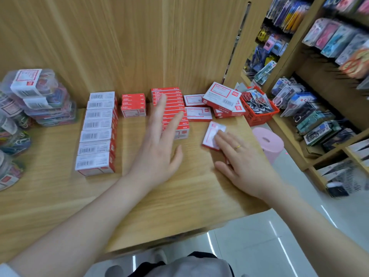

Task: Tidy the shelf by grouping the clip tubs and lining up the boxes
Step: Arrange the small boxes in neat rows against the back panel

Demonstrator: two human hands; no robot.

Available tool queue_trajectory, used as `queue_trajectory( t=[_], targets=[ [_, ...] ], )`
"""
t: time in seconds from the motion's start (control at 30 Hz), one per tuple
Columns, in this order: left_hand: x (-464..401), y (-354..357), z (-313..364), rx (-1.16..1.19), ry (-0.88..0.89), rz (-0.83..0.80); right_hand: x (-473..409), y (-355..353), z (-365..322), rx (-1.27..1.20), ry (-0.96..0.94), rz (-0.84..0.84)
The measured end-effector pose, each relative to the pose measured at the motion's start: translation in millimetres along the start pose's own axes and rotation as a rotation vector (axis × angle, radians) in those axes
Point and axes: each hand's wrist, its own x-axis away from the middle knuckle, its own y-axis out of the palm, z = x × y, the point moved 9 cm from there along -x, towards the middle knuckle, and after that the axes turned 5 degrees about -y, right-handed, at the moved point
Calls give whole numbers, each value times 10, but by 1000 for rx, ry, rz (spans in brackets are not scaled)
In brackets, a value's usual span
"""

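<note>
Red and white staple boxes stand in rows on the wooden shelf [179, 196]: a long white-topped column [96, 134], a short stack [133, 105] behind it, and a red row [175, 116] partly hidden by my left hand [157, 150]. That hand hovers flat over the shelf with straight, spread fingers and holds nothing. My right hand [241, 162] lies on a loose small box [212, 134] near the shelf's right edge, fingers flat across it. More boxes [221, 96] lie piled askew at the back right. Clear clip tubs [40, 94] are stacked at the left.
A red basket [259, 116] of packets sits at the shelf's right back corner. A pink stool [269, 142] stands on the floor beside the shelf. Racks of hanging stationery [319, 76] fill the right side. More tubs [10, 136] crowd the left edge.
</note>
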Motion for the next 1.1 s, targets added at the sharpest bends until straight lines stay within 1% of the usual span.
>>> queue_trajectory(
  t=[0.03,0.1,0.17,0.23,0.27,0.3,0.37,0.4,0.5,0.53,0.57,0.6,0.63,0.7,0.73,0.77,0.87,0.9,0.97,1.03,1.07,1.1],
  targets=[
    [15,62,74,-19,64,-50,46,17,-39,-21,-75,-25],
    [83,278,166,-61,132,-217,123,9,-117,-84,-209,-67],
    [169,504,201,-119,99,-410,179,-21,-179,-215,-294,-99],
    [247,672,167,-177,-1,-579,217,-49,-147,-367,-275,-103],
    [276,716,142,-200,-44,-623,229,-57,-81,-411,-216,-90],
    [284,722,134,-219,-76,-629,239,-71,9,-423,-138,-60],
    [245,668,166,-235,-132,-579,261,-99,175,-391,12,-12],
    [240,641,186,-240,-135,-538,262,-110,205,-367,40,-8],
    [230,452,328,-193,-101,-325,233,-147,162,-341,-9,2],
    [238,395,309,-135,-123,-271,217,-172,159,-361,-19,18],
    [244,339,258,-38,-198,-226,199,-205,166,-402,-8,42],
    [257,310,168,100,-320,-191,177,-231,187,-477,21,70],
    [276,288,49,300,-497,-137,154,-233,222,-592,68,93],
    [391,335,-184,810,-921,29,101,-131,315,-899,209,96],
    [455,400,-200,1013,-1058,61,77,-46,330,-1037,263,67],
    [494,451,-179,1142,-1115,55,61,34,316,-1158,293,29],
    [567,538,-79,1345,-1174,-4,33,129,223,-1506,309,-24],
    [577,546,-48,1382,-1179,-25,32,131,206,-1586,307,-27],
    [562,528,-9,1418,-1130,-60,27,127,206,-1652,280,-19],
    [493,461,10,1362,-1000,-84,9,100,231,-1624,241,20],
    [454,410,6,1265,-894,-109,-2,71,248,-1584,224,52],
    [429,340,6,1103,-782,-136,-10,35,263,-1538,205,85]
  ],
)
